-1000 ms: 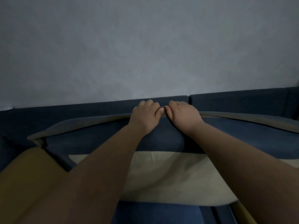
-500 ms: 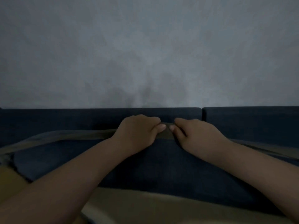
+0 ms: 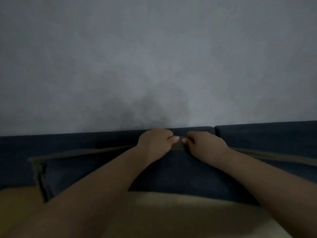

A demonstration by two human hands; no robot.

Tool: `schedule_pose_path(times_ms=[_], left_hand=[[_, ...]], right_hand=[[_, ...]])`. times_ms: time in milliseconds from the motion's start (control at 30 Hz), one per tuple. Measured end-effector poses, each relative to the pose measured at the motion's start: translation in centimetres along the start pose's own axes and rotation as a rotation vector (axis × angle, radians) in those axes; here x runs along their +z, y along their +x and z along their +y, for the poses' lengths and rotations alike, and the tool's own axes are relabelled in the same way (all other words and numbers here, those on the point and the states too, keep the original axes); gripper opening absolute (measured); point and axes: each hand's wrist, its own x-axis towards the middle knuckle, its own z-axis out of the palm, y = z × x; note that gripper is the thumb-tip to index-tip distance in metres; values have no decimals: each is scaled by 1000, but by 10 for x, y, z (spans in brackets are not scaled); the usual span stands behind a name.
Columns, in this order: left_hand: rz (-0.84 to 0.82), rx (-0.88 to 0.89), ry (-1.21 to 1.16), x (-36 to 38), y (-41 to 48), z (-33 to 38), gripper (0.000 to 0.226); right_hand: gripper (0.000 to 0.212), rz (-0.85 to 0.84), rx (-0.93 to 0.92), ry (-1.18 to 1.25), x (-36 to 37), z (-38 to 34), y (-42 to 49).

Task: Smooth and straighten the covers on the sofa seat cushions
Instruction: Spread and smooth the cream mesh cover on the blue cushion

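Note:
A dark blue cushion cover [image 3: 180, 176] lies across the sofa seat, with a tan band [image 3: 85, 152] running along its far edge. My left hand [image 3: 154, 143] and my right hand [image 3: 205, 145] sit side by side at the middle of that far edge, fingers curled over the tan band, thumbs almost touching. Both press the edge against the dark blue sofa backrest [image 3: 68, 141]. A beige cushion surface [image 3: 171, 212] shows below the blue cover, between my forearms.
A plain grey wall [image 3: 154, 57] fills the upper half of the view. A gap [image 3: 214, 130] splits the backrest into two sections just right of my hands. The cover's left end [image 3: 41, 179] is folded and rumpled.
My hands have pushed the cover's far edge up toward the backrest top and parted slightly. The view tilted upward, so less of the beige cushion shows.

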Motion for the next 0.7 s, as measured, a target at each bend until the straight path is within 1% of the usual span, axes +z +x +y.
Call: schedule_pose_path(times_ms=[100,167,200,267,333,400,500,567,700], left_hand=[[94,-14,-53,21,45,-5,30],[118,-32,-100,38,71,-9,26],[131,-60,-103,48,82,-13,25],[127,-107,-46,67,105,-25,25],[87,-144,-10,82,129,-40,25],[91,-174,-6,100,157,-54,25],[35,-238,45,125,202,-69,29],[-23,-241,102,145,231,-81,34],[-31,-228,194,188,269,-107,35]], right_hand=[[24,201,94,-152,16,18,45],[14,272,153,-201,31,26,71],[13,303,158,-190,41,30,82],[25,360,110,-149,65,41,105],[34,356,21,-147,86,55,128],[37,336,-43,-145,102,72,158],[35,309,-76,-146,119,93,201],[33,309,-101,-152,135,105,227],[33,280,-87,-92,171,126,268]])
